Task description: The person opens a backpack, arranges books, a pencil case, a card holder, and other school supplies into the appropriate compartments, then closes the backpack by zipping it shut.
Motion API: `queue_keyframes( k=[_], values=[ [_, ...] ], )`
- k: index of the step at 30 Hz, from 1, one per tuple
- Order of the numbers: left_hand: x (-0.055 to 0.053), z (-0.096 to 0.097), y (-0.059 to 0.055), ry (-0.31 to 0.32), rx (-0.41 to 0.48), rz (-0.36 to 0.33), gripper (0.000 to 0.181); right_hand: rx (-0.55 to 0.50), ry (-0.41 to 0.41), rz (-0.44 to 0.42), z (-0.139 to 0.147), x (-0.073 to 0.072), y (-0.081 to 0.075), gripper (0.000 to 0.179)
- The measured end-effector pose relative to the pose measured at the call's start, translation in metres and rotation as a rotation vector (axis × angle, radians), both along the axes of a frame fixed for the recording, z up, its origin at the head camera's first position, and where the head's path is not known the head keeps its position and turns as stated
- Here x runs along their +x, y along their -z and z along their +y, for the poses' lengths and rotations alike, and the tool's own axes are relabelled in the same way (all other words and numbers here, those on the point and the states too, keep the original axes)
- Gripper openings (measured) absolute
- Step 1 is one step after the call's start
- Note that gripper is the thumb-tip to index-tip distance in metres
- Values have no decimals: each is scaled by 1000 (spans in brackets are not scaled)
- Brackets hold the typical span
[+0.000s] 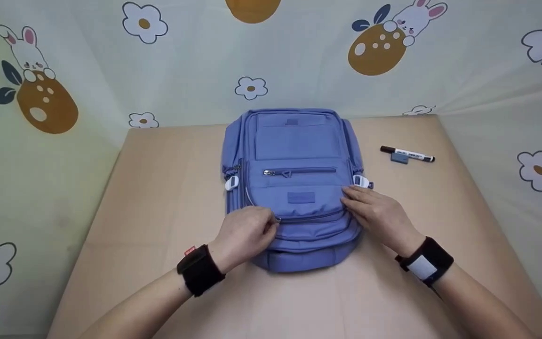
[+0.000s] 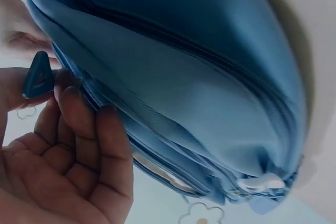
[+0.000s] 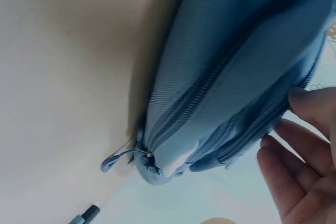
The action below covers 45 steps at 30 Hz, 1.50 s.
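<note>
A blue backpack (image 1: 299, 141) lies on its back with its front pockets facing up. My left hand (image 1: 247, 228) is at the lower left of the front pocket and pinches its zipper pull. The triangular pull tab (image 2: 39, 77) sticks out past the thumb in the left wrist view. Behind that hand, the pocket's zipper gapes along the left side, and a pale strip (image 2: 163, 174) shows inside. My right hand (image 1: 384, 214) holds the pocket's right edge, with its thumb (image 3: 310, 103) on one side and its fingers on the other.
A marker (image 1: 410, 154) with dark ends lies to the right of the backpack, against a small blue-grey block (image 1: 399, 158). Tan board (image 1: 172, 197) covers the tabletop. A patterned cloth (image 1: 191, 61) with flowers and rabbits hangs behind and at both sides.
</note>
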<state>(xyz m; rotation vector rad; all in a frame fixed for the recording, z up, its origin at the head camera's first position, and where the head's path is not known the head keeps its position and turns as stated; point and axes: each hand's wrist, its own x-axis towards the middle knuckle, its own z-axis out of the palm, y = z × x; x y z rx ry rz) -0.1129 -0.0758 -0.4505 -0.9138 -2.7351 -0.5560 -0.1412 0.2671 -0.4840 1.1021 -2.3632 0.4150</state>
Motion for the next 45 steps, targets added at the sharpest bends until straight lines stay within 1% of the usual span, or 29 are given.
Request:
queue_keyframes(
  k=[4, 8, 12, 15, 17, 19, 21, 23, 26, 29, 32, 35, 37, 39, 40, 43, 45],
  values=[
    [-1, 13, -3, 28, -22, 30, 13, -26, -19, 8, -1, -2, 4, 44],
    [-1, 31, -4, 50, -56, 94, 23, -40, -25, 12, -2, -3, 6, 42],
    [-1, 53, -3, 90, -95, 177, 24, -38, -20, 12, -4, -3, 7, 42],
    [-3, 67, -1, 121, -117, 259, 23, -33, -11, 9, -5, -3, 7, 42],
    [-4, 73, 0, 130, -127, 310, 22, -29, -7, 8, -6, -3, 8, 43],
    [-5, 76, 1, 131, -130, 340, 22, -28, -4, 8, -6, -3, 8, 44],
    [-5, 74, 0, 134, -128, 338, 24, -26, -3, 10, -7, -3, 8, 44],
    [-3, 69, -2, 140, -130, 316, 26, -27, -1, 11, -7, -2, 8, 45],
    [-4, 58, -6, 160, -100, 296, 24, -27, 1, 10, -7, -1, 8, 47],
    [-8, 44, -8, 182, -76, 296, 12, -29, 7, -1, -7, 1, 8, 47],
    [-14, 29, -6, 185, -86, 285, 12, -53, 21, -7, -9, 3, 7, 43],
    [-19, 17, -1, 167, -114, 257, 16, -115, 36, -9, -15, 8, 2, 34],
    [-21, 13, 2, 156, -124, 244, 15, -153, 46, -9, -22, 13, -2, 22],
    [-22, 10, 5, 148, -131, 238, 12, -156, 65, -12, -32, 18, -6, 10],
    [-22, 11, 6, 147, -132, 241, 10, -146, 82, -13, -36, 21, -8, 10],
    [-22, 12, 9, 144, -135, 260, 5, -88, 147, -23, -50, 27, -9, 26],
    [-22, 14, 10, 146, -134, 273, 4, -50, 193, -41, -59, 30, -9, 31]
  ],
)
